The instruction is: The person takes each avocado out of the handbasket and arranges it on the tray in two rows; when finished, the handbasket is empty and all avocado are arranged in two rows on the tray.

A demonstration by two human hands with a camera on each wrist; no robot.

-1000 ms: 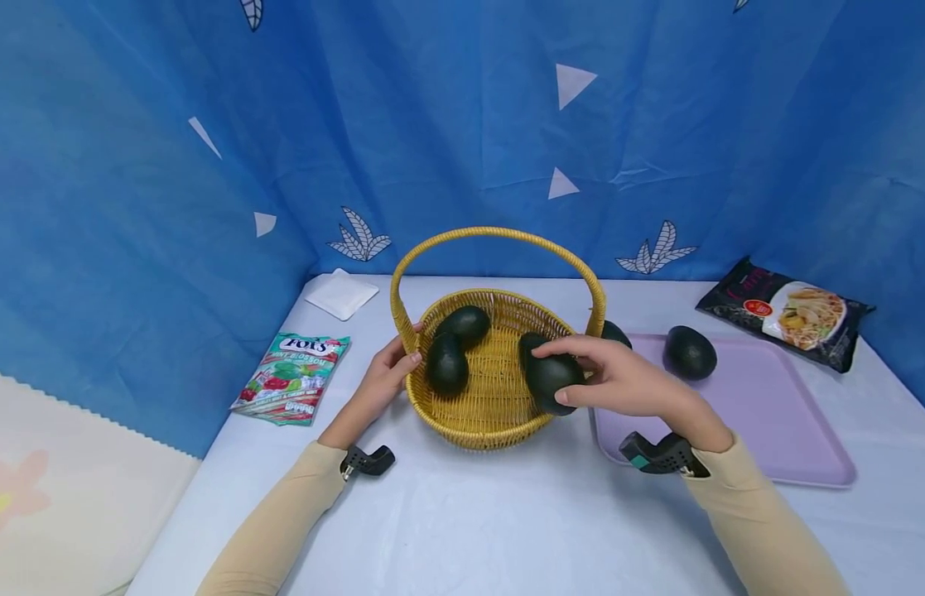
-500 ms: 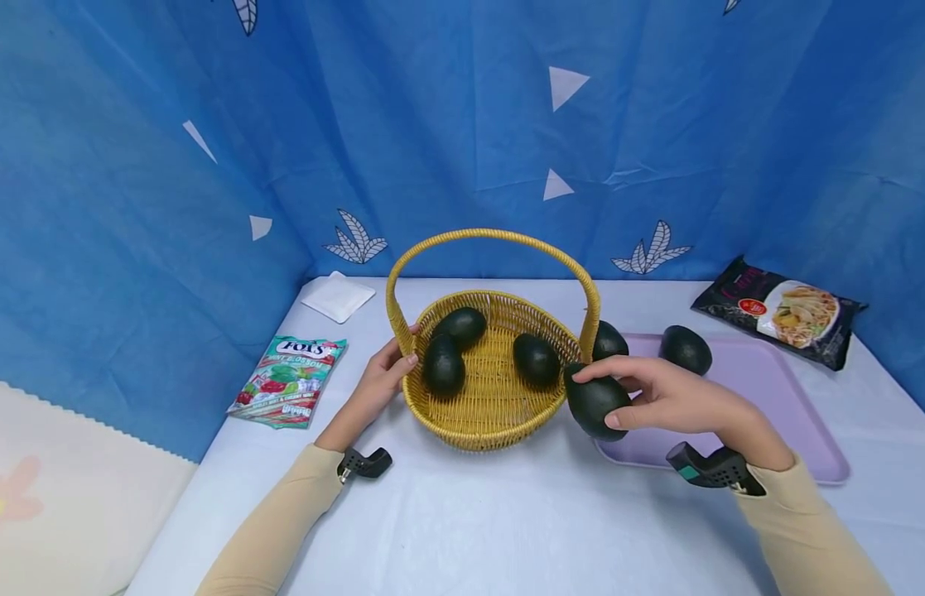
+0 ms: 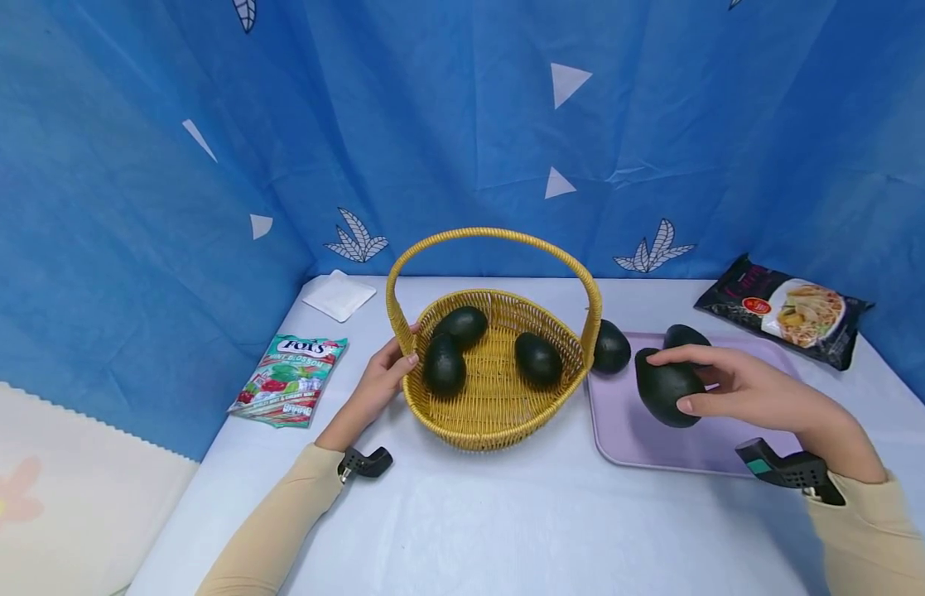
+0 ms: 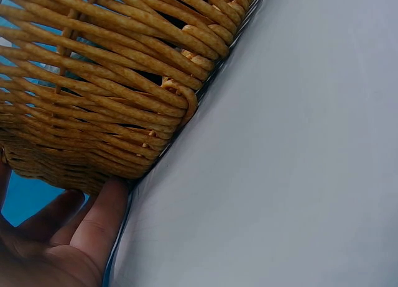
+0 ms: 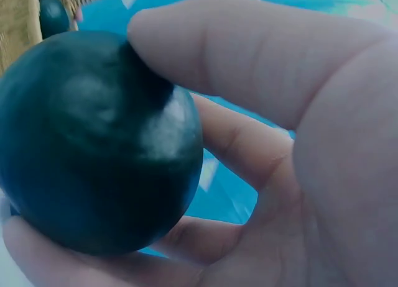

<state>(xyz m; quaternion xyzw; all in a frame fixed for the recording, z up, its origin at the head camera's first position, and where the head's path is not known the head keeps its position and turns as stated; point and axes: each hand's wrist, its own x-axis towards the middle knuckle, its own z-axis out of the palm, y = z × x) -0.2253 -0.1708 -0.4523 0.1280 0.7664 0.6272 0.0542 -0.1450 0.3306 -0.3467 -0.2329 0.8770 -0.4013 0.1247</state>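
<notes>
Nearest to us, both forearms in beige sleeves reach forward over the bench, each with a small black clip at the wrist. Our right hand curls its thumb and fingers around a dark green avocado, holding it sideways above the lilac tray at its near left part; we cannot tell whether the fruit touches the tray. Our left hand rests against the left outer wall of the yellow wicker basket, thumb on the rim, fingers loosely extended along the weave rather than closed on it.

We count six avocados in all: the one in the right hand, three lying in the basket, one at the tray's far left corner just beside the basket's handle, and one on the tray just behind the held fruit.

Farther left lies one candy bag, beyond it a white square pad. At the far right sits one black noodle packet, before the blue curtain.
</notes>
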